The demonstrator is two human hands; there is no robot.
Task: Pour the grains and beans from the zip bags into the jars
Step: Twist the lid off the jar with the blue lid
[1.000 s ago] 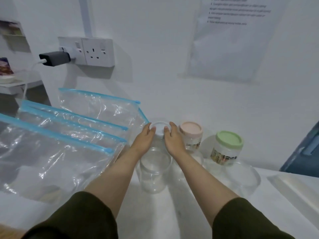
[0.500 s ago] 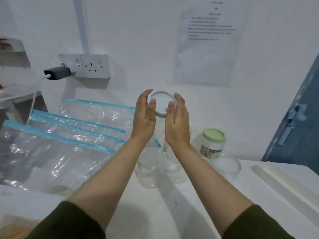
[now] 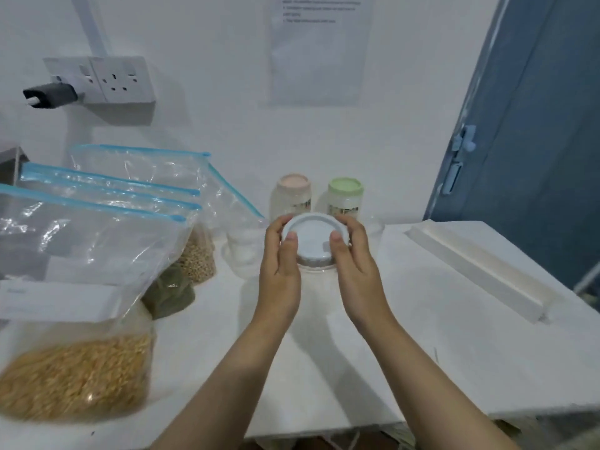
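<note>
A clear jar [image 3: 316, 274] with a pale blue lid [image 3: 313, 237] stands mid-table. My left hand [image 3: 281, 264] and my right hand [image 3: 355, 264] grip the lid from either side, thumbs on top. Another clear jar [image 3: 242, 251] without a lid stands just left of it. Behind are a pink-lidded jar [image 3: 293, 198] and a green-lidded jar [image 3: 345, 199]. Several zip bags with blue seals stand at the left: the nearest [image 3: 74, 336] holds yellow grains, one [image 3: 170, 293] green beans, one [image 3: 198, 254] pale beans.
The white table [image 3: 422, 352] ends at a near edge below my arms. A long white tray [image 3: 470, 264] lies at the right. A blue door [image 3: 535, 141] stands beyond it. A wall socket with a plug [image 3: 94, 81] is at the upper left.
My hands held the blue-lidded jar high in front of the wall half a second ago. Now it is down on the table nearer me, both hands still on its lid.
</note>
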